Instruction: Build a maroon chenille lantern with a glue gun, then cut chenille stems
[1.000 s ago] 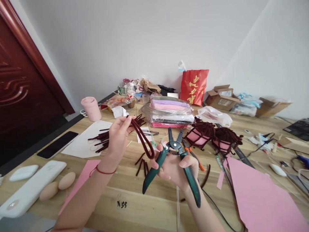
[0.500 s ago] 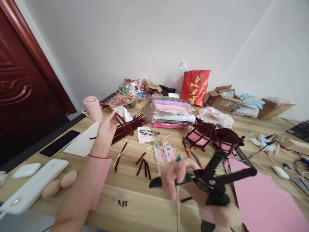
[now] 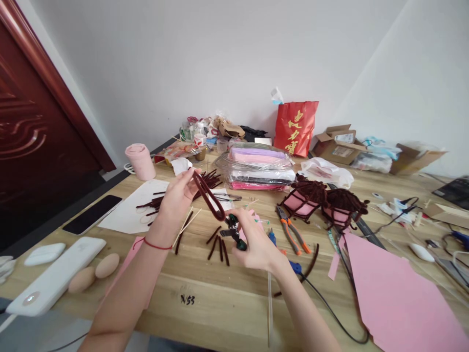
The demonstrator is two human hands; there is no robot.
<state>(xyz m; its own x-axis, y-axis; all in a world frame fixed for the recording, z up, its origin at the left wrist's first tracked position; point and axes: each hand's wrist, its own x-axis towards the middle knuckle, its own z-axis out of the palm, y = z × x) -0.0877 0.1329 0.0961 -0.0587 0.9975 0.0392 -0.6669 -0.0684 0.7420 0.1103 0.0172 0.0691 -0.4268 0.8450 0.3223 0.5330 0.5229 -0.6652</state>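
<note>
My left hand pinches a folded dark maroon pipe cleaner above the wooden table. My right hand grips green-handled pliers, whose jaws sit at the lower bend of the pipe cleaner. A pile of maroon pipe cleaners lies behind my left hand. Several short cut pieces lie on the wood below the pliers.
Orange-handled pliers, two maroon-and-pink lantern shapes, pink paper, a black cable, a phone, a pink cup, stacked packets, a red bag and boxes crowd the table.
My left hand came back from the pile with the folded pipe cleaner. My right hand swung the pliers in from the right and set the jaws at its bend.
</note>
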